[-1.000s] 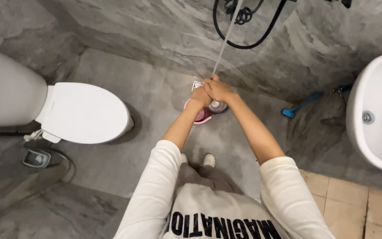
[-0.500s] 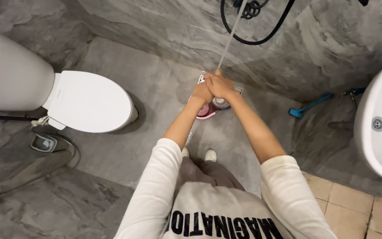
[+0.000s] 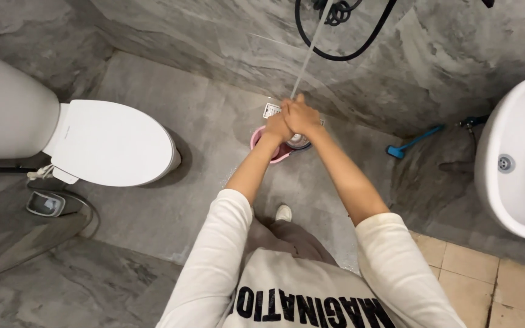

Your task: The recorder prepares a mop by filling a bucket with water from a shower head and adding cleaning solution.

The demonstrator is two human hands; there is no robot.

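Overhead, water is streaming down onto the person's clasped hands, so the rinsing looks to be underway rather than finished. Going left to right: the toilet is sitting well apart; the left hand is pressing against the right hand, both closed on each other, holding nothing visible. Directly beneath them, the pink basin is standing on the floor; the sink is far right.

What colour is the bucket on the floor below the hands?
Pink; the bucket shows best in the head view.
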